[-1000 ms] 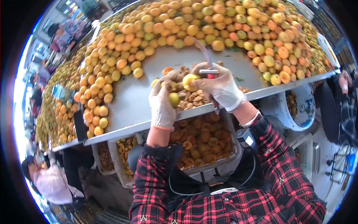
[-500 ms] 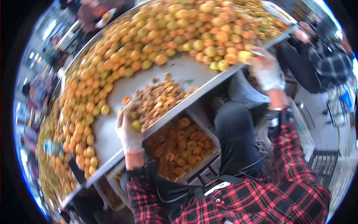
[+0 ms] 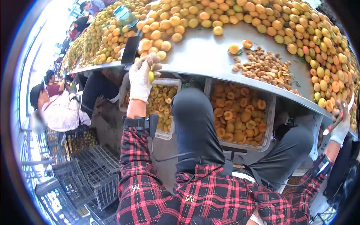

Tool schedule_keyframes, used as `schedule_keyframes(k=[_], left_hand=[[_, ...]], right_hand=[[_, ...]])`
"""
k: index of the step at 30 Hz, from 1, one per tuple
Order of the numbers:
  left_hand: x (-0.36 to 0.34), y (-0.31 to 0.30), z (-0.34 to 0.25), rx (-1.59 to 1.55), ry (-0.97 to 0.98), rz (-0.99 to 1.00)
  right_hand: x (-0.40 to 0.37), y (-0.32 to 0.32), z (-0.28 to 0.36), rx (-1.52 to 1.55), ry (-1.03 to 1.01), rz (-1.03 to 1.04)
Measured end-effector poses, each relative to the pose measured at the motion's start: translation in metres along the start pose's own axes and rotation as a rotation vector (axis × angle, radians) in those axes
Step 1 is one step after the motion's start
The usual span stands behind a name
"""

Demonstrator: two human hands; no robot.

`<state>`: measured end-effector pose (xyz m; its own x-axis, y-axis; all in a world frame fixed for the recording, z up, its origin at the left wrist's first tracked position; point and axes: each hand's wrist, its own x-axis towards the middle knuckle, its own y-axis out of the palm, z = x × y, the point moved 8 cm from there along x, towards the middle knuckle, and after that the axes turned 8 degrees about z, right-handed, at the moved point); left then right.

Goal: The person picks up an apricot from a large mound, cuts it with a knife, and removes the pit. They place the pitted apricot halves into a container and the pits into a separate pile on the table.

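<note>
My left hand, in a whitish glove with soiled fingertips, is raised at the table edge near a dark phone-like slab. Its fingers are curled round a yellow-green apricot, mostly covered by them. At the far right, my gloved right hand is closed on a small knife, its pale blade pointing up and its handle end showing below the fingers. Apricots lie heaped close by that hand. On the metal table between my hands is a pile of brown pits, with an opened apricot beside it.
Below the table edge, one crate holds halved apricots and another crate holds more pieces. My knee is between them. Black crates are stacked at the left, near a seated person. A teal container rests among the fruit.
The view has swung left. My left hand has moved from beside the pits to the table edge by the dark slab, holding fruit. My right hand no longer shows the yellow fruit seen earlier.
</note>
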<state>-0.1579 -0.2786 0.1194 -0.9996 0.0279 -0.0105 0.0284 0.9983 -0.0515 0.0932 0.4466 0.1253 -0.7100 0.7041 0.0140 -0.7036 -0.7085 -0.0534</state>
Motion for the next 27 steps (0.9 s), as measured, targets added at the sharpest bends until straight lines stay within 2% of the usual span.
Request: schedule_keyframes(k=[1, 3, 4, 5, 6, 7, 9, 11, 12, 13, 15, 17, 19, 21, 23, 25, 27], left_hand=[[-0.004, -0.021, 0.017, 0.025, -0.004, -0.031], [-0.014, -0.053, 0.043, 0.260, -0.150, -0.115], [-0.020, -0.069, 0.059, 0.256, -0.153, -0.120], [-0.024, -0.081, 0.058, 0.913, -0.043, -0.126], [-0.028, -0.076, 0.054, 1.564, 0.092, -0.124], [-0.029, -0.086, 0.058, 1.467, -0.015, -0.146], [-0.017, -0.090, 0.055, 0.927, -0.009, -0.154], [-0.004, -0.057, 0.031, 0.649, 0.018, -0.157], [-0.002, -0.022, 0.005, 0.541, 0.133, -0.133], [0.010, 0.002, -0.005, 0.570, 0.244, -0.076], [0.026, 0.068, -0.026, 0.617, 0.202, 0.108], [0.049, 0.126, -0.021, 0.739, 0.277, 0.215], [0.069, 0.183, -0.005, 0.754, 0.225, 0.341], [0.082, 0.232, 0.005, 1.011, 0.261, 0.454], [0.093, 0.267, 0.014, 1.121, 0.296, 0.518], [0.104, 0.287, 0.032, 1.304, 0.199, 0.557], [0.117, 0.294, 0.052, 1.324, 0.268, 0.575]], right_hand=[[-0.009, 0.037, 0.019, -0.057, -0.059, -0.015], [-0.001, 0.099, 0.030, 0.082, -0.060, 0.227], [0.005, 0.121, 0.028, 0.108, -0.026, 0.321], [0.010, 0.141, 0.026, 0.137, 0.001, 0.406], [0.008, 0.164, 0.033, 0.148, -0.045, 0.405], [0.002, 0.188, 0.041, 0.156, -0.094, 0.396], [0.001, 0.218, 0.038, 0.193, -0.083, 0.444], [-0.013, 0.245, 0.041, 0.145, -0.070, 0.402], [-0.021, 0.258, 0.042, 0.174, -0.023, 0.430], [-0.025, 0.266, 0.040, 0.204, 0.025, 0.460], [-0.019, 0.274, 0.020, 0.246, 0.006, 0.503], [-0.028, 0.277, 0.016, 0.189, 0.085, 0.475], [-0.025, 0.280, -0.002, 0.398, 0.143, 0.523], [-0.025, 0.279, -0.001, 0.350, 0.156, 0.529], [-0.026, 0.277, 0.001, 0.396, 0.132, 0.569], [-0.025, 0.273, 0.004, 0.416, 0.127, 0.547], [-0.023, 0.271, 0.007, 0.403, 0.120, 0.560]])
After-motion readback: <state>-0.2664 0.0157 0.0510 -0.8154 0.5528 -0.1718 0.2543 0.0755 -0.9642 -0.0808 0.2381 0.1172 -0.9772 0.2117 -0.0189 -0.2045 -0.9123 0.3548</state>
